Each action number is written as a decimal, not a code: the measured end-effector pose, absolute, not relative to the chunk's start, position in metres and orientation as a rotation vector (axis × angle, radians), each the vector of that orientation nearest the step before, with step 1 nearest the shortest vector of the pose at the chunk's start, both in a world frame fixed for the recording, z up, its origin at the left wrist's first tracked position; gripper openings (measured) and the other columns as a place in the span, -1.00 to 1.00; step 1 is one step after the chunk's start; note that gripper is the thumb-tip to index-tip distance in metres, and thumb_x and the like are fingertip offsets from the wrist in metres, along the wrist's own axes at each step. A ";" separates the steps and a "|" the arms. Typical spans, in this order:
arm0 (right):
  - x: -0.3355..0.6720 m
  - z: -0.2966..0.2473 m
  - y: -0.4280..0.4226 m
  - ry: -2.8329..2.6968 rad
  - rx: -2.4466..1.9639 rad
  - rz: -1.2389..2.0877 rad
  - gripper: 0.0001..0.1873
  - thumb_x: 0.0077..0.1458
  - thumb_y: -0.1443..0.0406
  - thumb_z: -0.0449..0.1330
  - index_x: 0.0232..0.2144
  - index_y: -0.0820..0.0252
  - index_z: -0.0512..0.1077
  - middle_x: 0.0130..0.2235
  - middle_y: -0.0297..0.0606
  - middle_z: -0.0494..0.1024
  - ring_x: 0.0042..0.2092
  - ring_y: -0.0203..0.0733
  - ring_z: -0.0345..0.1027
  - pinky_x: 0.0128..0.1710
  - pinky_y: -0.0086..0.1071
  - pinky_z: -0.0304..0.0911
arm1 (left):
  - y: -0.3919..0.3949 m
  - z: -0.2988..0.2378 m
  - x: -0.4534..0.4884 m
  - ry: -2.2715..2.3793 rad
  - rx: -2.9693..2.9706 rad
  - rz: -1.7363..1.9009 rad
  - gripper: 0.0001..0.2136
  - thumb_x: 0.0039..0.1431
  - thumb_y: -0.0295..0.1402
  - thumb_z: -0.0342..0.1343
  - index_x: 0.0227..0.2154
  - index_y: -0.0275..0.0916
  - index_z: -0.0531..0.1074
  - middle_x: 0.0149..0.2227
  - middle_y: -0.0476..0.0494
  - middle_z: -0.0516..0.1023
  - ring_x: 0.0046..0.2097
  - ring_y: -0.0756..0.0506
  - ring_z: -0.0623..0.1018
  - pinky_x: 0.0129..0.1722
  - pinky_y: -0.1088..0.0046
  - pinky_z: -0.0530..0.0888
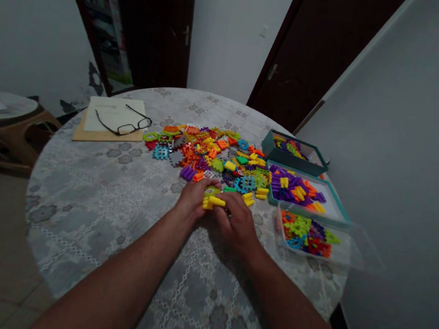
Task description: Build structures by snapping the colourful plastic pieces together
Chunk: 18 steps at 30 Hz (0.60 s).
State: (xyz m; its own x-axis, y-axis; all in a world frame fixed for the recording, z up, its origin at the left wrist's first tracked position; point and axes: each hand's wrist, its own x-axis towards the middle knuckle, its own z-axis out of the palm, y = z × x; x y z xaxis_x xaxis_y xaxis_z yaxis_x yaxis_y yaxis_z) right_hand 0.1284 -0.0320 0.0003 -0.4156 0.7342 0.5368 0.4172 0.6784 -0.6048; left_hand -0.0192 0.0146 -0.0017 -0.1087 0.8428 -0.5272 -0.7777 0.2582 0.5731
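Observation:
Close to the near side of a toy pile, my left hand (pixel 192 199) is closed round a lime-green plastic building piece (pixel 211 191). A yellow building piece with finger-like rods (pixel 214 202) sits against it. My right hand (pixel 238 223) is closed on the yellow piece from the other side, thumb and fingers pinching near its rod ends. The fingers partly hide both pieces, so I cannot tell if they are joined. Just beyond my hands spreads the pile of colourful interlocking pieces (pixel 192 156), with a purple rod piece (pixel 187 173) beside my left hand.
On the right stand a dark green box (pixel 303 161), a teal-rimmed tray (pixel 338 208) and a clear plastic container (pixel 280 235), all holding pieces. Black glasses (pixel 126 129) lie on a paper and board (pixel 83 132) at the left. A patterned cloth covers the round table (pixel 90 207).

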 end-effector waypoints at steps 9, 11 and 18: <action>0.201 0.057 -0.008 -1.854 -1.376 0.251 -0.60 0.40 0.14 0.12 0.18 0.14 0.48 -0.39 -0.37 0.52 -0.40 -0.19 0.39 -0.30 -0.34 0.26 | 0.019 0.000 -0.024 0.974 0.071 1.348 -0.93 0.28 -0.55 0.14 -0.32 -0.32 0.49 -0.42 -0.18 0.61 -0.46 -0.14 0.64 -0.43 0.24 0.70; 0.229 0.068 0.002 -1.803 -1.466 0.144 -0.63 0.39 0.11 0.11 0.06 0.15 0.54 -0.39 -0.33 0.53 -0.39 -0.17 0.40 -0.29 -0.33 0.25 | 0.019 0.001 -0.024 0.983 0.073 1.344 -0.92 0.29 -0.55 0.14 -0.33 -0.33 0.49 -0.40 -0.20 0.61 -0.45 -0.15 0.64 -0.45 0.23 0.70; 0.305 0.061 0.032 -1.515 -1.843 -0.164 -0.46 0.30 0.11 0.11 0.21 0.21 0.51 -0.09 0.01 0.70 -0.10 0.13 0.57 -0.03 -0.09 0.38 | 0.014 0.009 -0.022 0.961 0.095 1.328 -0.90 0.28 -0.57 0.13 -0.35 -0.33 0.50 -0.41 -0.20 0.59 -0.44 -0.14 0.62 -0.44 0.21 0.70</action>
State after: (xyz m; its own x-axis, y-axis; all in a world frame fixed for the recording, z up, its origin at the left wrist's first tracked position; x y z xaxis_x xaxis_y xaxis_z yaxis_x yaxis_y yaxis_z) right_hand 0.3051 0.0317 0.0610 0.2966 0.7988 0.5235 0.8924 -0.0366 -0.4498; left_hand -0.0221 0.0138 0.0087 -0.0672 0.8431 -0.5335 -0.7705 0.2959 0.5647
